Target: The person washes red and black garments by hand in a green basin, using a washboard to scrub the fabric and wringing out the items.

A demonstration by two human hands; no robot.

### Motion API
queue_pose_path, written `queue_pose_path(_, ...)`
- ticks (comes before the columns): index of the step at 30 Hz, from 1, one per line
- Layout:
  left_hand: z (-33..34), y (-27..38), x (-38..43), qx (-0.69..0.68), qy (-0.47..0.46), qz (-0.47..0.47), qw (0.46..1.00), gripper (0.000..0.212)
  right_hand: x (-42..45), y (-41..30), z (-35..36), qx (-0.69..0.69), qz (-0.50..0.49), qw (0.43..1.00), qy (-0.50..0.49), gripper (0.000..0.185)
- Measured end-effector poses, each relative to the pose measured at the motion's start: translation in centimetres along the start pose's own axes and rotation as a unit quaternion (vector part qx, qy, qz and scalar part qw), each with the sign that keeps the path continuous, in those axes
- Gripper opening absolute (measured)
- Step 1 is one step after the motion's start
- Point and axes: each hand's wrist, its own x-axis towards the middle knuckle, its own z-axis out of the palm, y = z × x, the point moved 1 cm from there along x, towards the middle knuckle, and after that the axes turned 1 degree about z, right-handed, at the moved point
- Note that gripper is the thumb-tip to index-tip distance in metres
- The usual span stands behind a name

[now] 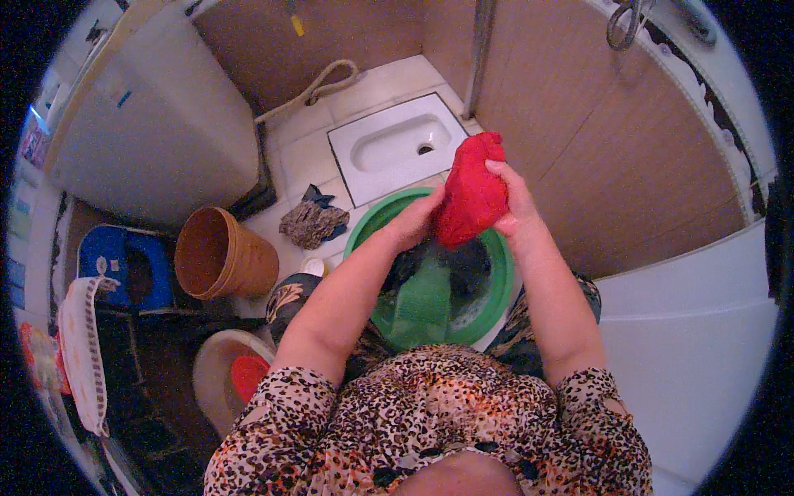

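A bundled red cloth [472, 192] is held up between my two hands, over the far right rim of a green plastic basin [504, 297]. My right hand [513, 195] grips the cloth's right side, with the thumb on top. My left hand [419, 218] is at its lower left side; its fingers are partly hidden behind the cloth, so I cannot tell how firmly they hold. A green ribbed washboard [423, 297] slants into the basin, with dark cloth [474, 266] and some suds around it.
Beyond the basin, a white squat toilet [397, 146] is set in the tiled floor. To the left lie a brown-grey crumpled cloth [312, 223] and a tipped brown bucket [248, 260]. A pale tub [214, 366] holds something red. A brown panelled wall [595, 136] stands at right.
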Motion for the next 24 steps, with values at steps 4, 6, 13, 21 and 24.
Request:
queue_pose_path(4,-0.2,2.3,-0.3,-0.036,-0.028,-0.014,0.999,0.051,0.2,-0.8,-1.6,-0.084,-0.016,0.994,-0.071,0.042)
queue_pose_path(6,-0.5,3.3,-0.2,-0.117,0.016,0.040,0.992,0.041,0.3,-0.8,-1.6,-0.150,-0.058,0.980,-0.116,0.045)
queue_pose_path(13,-2.0,3.1,1.3,-0.189,0.141,0.135,0.962,0.025,3.6,1.3,-3.5,-0.081,-0.060,0.994,0.044,0.036)
queue_pose_path(21,8.6,1.3,-2.2,0.610,0.095,0.323,0.718,0.027,4.4,3.6,-6.9,-0.048,0.052,0.993,0.098,0.027)
queue_pose_path(24,7.7,1.2,-1.9,0.666,0.121,0.267,0.686,0.031,4.1,6.4,-5.9,0.044,0.013,0.996,0.079,0.033)
